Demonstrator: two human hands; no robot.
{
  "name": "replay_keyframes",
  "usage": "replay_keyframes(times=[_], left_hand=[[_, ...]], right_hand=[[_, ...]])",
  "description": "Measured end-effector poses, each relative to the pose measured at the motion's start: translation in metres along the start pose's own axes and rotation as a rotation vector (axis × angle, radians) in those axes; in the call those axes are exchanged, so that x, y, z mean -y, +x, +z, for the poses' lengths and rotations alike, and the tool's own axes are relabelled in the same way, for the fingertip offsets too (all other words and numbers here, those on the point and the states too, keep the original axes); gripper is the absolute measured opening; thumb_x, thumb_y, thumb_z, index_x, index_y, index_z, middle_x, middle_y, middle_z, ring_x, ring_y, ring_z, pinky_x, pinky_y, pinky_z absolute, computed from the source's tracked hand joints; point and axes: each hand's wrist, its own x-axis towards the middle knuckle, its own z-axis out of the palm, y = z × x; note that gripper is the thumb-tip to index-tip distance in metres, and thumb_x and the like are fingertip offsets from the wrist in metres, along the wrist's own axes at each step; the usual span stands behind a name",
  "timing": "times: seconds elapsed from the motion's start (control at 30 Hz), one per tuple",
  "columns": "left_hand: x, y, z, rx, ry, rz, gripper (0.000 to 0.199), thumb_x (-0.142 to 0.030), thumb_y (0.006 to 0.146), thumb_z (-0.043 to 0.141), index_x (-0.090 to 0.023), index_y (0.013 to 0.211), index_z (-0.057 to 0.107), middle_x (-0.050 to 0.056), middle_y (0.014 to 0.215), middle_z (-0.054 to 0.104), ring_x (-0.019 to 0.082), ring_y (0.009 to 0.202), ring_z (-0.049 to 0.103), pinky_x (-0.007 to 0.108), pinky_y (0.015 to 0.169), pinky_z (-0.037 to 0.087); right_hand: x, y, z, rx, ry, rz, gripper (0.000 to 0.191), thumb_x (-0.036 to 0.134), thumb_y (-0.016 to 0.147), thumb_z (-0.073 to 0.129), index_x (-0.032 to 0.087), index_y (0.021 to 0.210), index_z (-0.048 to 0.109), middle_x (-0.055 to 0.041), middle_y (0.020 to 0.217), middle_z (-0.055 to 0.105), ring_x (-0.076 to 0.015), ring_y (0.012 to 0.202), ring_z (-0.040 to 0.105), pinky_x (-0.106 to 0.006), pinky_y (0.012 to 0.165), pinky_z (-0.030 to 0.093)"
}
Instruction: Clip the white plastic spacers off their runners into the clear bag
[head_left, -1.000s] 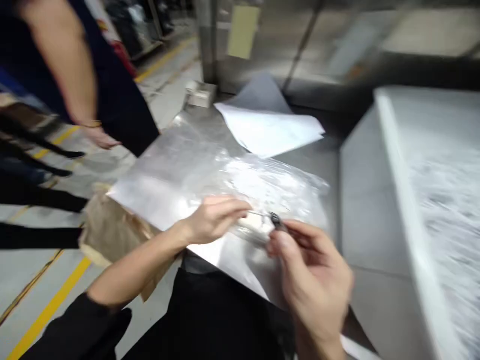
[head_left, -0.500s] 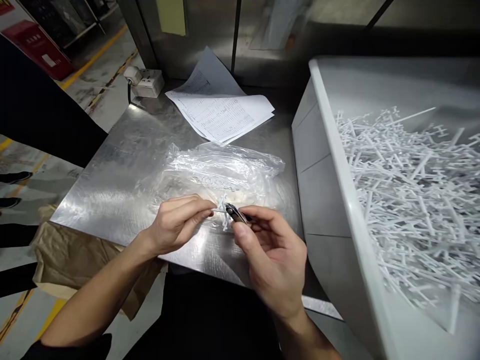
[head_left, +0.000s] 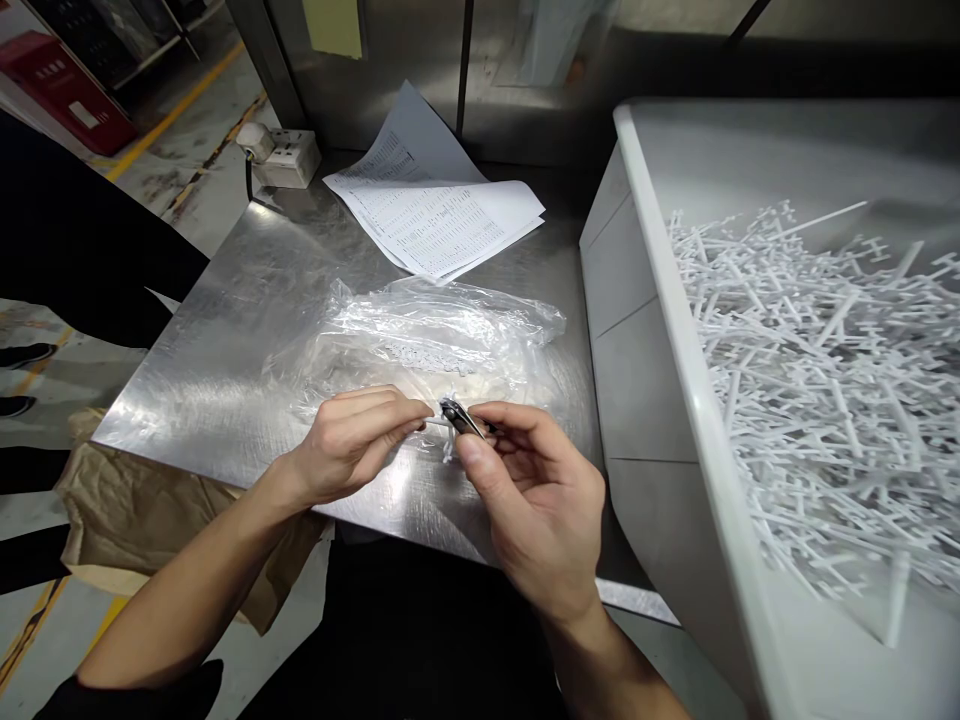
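Note:
Between thumb and fingers, my left hand [head_left: 360,440] pinches the stem of a small white branched plastic piece [head_left: 448,445]. My right hand [head_left: 536,490] grips a small metal clipper [head_left: 459,414], its jaws against the white piece close to the left fingertips. Both hands are above the near part of a clear plastic bag [head_left: 450,320], which lies crumpled on the metal table [head_left: 217,340]. Small pale pieces show in the bag, too blurred to make out.
A large white bin [head_left: 667,300] full of white plastic sprues [head_left: 817,380] stands at the right. Printed sheets [head_left: 450,225] and a power socket [head_left: 289,158] lie at the back. Brown paper [head_left: 150,510] is below the left edge; a person's dark-clothed leg [head_left: 82,230] is beyond it.
The clipper in my right hand has moved slightly left and up on the white piece. The whole view has shifted a little. My left hand keeps its pinch.

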Motion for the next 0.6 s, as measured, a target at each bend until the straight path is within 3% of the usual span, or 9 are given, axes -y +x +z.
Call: replay_keyframes(times=[0.1,0.2,0.3,0.6], left_hand=[[0.0,0.001,-0.001,0.057,0.045,-0.008,0.018,-0.009,0.109,0.062,-0.017,0.118,0.075,0.002,0.085,0.077,0.014,0.074,0.073,0.024,0.071,0.06],[-0.001,0.002,-0.002,0.119,0.079,-0.046,0.017,-0.011,0.11,0.06,-0.016,0.113,0.075,0.001,0.083,0.075,0.012,0.07,0.07,0.022,0.068,0.057],[-0.001,0.003,-0.002,0.134,0.049,-0.113,0.018,-0.012,0.111,0.059,-0.016,0.106,0.075,0.001,0.083,0.076,0.01,0.067,0.069,0.019,0.065,0.055],[0.006,-0.002,-0.008,-0.023,0.042,-0.252,0.016,-0.018,0.111,0.063,-0.017,0.107,0.078,-0.001,0.079,0.079,0.011,0.069,0.076,0.019,0.068,0.06]], right_hand=[[-0.002,0.005,0.002,-0.001,0.033,0.094,0.013,0.029,0.094,0.088,0.022,0.101,0.08,-0.001,0.082,0.081,-0.0118,0.061,0.067,-0.027,0.059,0.06],[-0.007,0.012,0.002,0.006,0.151,0.289,0.025,0.039,0.092,0.09,0.019,0.095,0.076,0.0017,0.07,0.074,-0.0071,0.047,0.051,-0.023,0.045,0.045],[-0.011,0.016,0.001,-0.027,0.241,0.395,0.034,0.043,0.087,0.094,0.018,0.094,0.072,0.0028,0.067,0.072,-0.0067,0.045,0.051,-0.021,0.042,0.041],[-0.009,0.005,-0.008,0.043,0.068,0.232,0.02,0.036,0.089,0.09,0.021,0.093,0.078,0.0026,0.066,0.07,-0.0109,0.051,0.057,-0.026,0.05,0.048]])
